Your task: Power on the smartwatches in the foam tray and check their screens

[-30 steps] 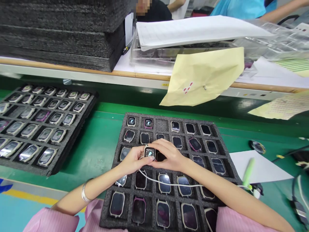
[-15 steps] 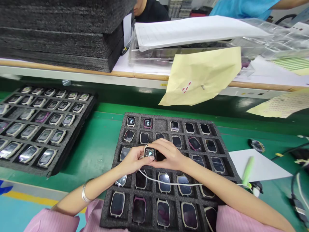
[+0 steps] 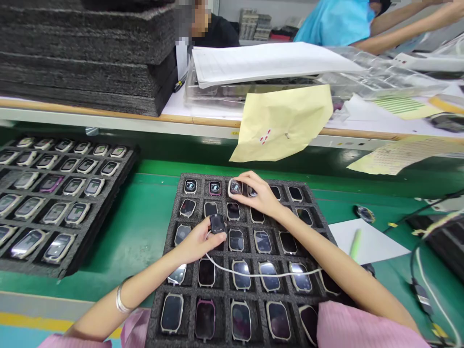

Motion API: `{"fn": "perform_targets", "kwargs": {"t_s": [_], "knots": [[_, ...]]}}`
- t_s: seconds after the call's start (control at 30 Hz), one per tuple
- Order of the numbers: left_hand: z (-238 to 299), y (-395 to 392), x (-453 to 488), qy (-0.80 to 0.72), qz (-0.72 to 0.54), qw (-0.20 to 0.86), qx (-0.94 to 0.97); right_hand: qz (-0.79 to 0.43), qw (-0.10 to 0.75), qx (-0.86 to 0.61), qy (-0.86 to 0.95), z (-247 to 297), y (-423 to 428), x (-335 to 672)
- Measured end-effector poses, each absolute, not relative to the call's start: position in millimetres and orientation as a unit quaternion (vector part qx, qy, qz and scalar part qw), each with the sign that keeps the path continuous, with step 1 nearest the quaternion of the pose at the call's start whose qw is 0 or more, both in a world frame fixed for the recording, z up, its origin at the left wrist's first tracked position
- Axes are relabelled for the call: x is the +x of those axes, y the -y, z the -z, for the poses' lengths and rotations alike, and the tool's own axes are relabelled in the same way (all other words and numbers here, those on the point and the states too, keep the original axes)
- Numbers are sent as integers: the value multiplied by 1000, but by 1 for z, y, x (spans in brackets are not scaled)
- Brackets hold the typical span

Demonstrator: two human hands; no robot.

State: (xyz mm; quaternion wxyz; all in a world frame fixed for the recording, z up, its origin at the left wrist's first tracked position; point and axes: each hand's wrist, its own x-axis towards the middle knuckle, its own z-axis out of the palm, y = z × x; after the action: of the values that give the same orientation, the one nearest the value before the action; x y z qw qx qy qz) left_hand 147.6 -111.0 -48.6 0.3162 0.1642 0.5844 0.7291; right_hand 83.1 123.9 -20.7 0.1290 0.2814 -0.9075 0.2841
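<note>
Left hand (image 3: 199, 241), fingers curled, gripped a black block (image 3: 217, 224) above a foam tray (image 3: 154, 309); right hand (image 3: 264, 197), pinching, held a watch (image 3: 235, 187) at its far row.

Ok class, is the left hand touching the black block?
Touching. The head view shows the left hand holding the black block, with no gap at its lower edge.

Green bench (image 3: 126, 241) holds paper (image 3: 379, 244), apparently foam trays (image 3: 222, 293).
</note>
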Motion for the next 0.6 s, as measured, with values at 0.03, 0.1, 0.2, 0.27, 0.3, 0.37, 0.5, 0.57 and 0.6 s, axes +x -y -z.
{"fn": "perform_targets", "kwargs": {"t_s": [0.03,0.1,0.2,0.27,0.3,0.37,0.5,0.57,0.6], "knots": [[49,111,148,-589,-725,317,164,-262,124,273,917,22,-130,76],[51,110,149,-601,-714,316,169,-224,100,276,929,22,-141,67],[50,108,148,-602,-709,329,165,-174,61,279,942,14,-155,66],[45,107,148,-602,-702,351,150,-148,33,273,950,6,-165,69],[42,106,148,-606,-695,361,141,-138,20,269,953,3,-168,70],[34,102,148,-613,-684,376,124,-124,-3,260,958,1,-174,72],[27,92,152,-581,-696,407,111,-118,6,222,968,1,-173,74],[29,89,153,-550,-714,420,110,-131,31,201,970,-4,-168,80],[31,88,153,-536,-721,427,106,-140,43,193,970,-8,-164,85]]}}
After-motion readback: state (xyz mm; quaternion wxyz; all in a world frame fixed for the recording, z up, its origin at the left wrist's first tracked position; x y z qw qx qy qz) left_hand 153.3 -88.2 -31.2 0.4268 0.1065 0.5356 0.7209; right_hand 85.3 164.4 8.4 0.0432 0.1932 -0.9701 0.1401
